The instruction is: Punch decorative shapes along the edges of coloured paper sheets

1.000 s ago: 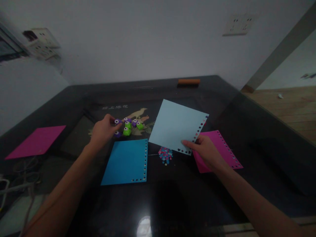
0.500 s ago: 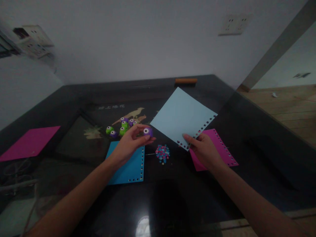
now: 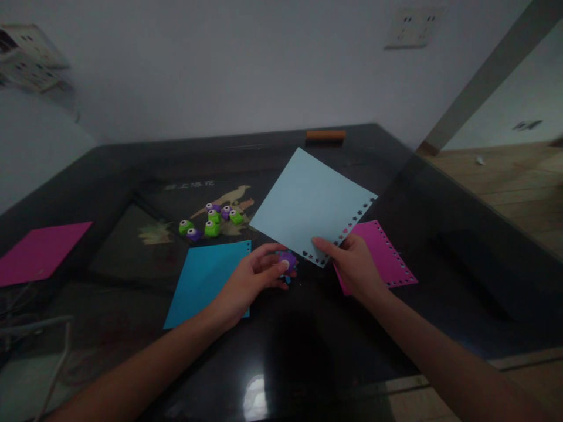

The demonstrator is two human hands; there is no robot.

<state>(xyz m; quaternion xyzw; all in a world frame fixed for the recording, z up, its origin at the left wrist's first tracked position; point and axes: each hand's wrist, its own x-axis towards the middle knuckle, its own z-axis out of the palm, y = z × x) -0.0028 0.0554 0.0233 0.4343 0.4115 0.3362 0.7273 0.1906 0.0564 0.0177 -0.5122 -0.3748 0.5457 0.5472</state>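
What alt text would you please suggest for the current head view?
A left hand holds a purple punch and a right hand a pale sheet with shaped holes. Other punches, a blue sheet and pink sheets lie on a dark table.

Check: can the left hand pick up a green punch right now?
Probably not without setting something down: the left hand already holds a purple punch. Nothing seems to block the way to the green punches, though.

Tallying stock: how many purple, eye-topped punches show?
4: one punch in left hand; on the black table, front one, back one, one between green punches. Others possibly hidden.
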